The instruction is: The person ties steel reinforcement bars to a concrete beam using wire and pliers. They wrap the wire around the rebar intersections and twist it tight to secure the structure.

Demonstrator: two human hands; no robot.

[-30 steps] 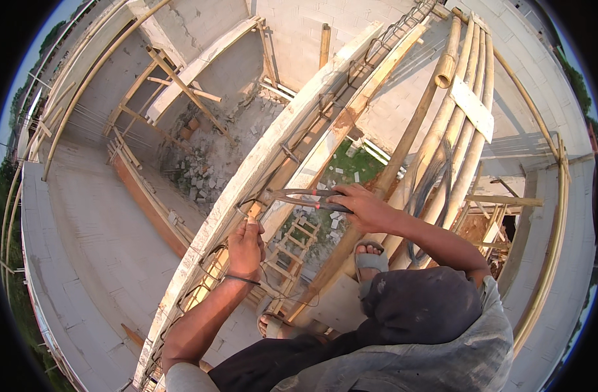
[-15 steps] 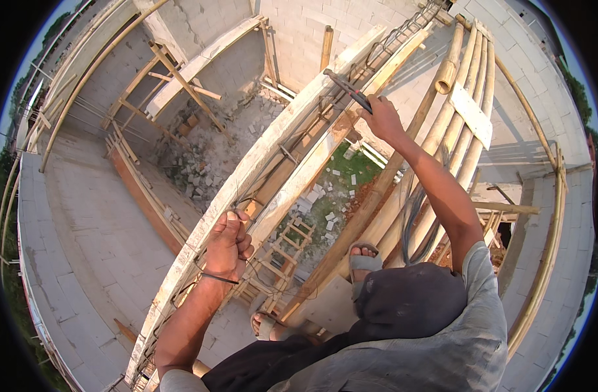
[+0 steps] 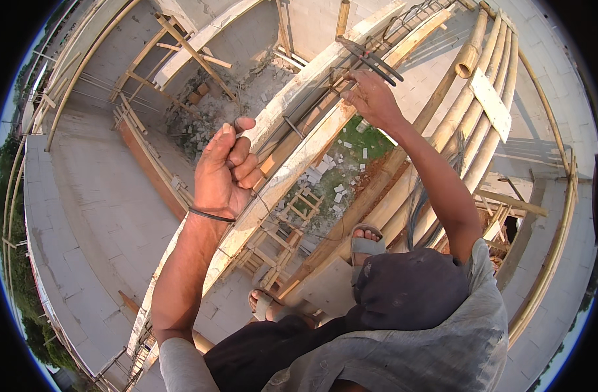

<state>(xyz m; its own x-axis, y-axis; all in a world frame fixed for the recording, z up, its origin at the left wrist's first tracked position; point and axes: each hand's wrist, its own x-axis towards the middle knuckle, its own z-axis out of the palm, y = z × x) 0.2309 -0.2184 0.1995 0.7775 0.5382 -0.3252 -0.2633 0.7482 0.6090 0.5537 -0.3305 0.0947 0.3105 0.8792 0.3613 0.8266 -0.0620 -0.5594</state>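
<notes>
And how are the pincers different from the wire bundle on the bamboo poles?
The pincers look stiff and straight; the wire bundle is thin, curving strands. The pincers are beside the right hand; the wire bundle drapes across the bamboo poles. Both look mostly dark.

L hand point(image 3: 226, 171) up, half-curled; R hand point(image 3: 375, 102) fwd.

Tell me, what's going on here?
A person has both hands near steel bars that run between two long boards. The right hand is close to the pliers, which seem to lie across the bars, not gripped. The left hand is raised, fingers curled; I can't tell if it pinches anything.
</notes>
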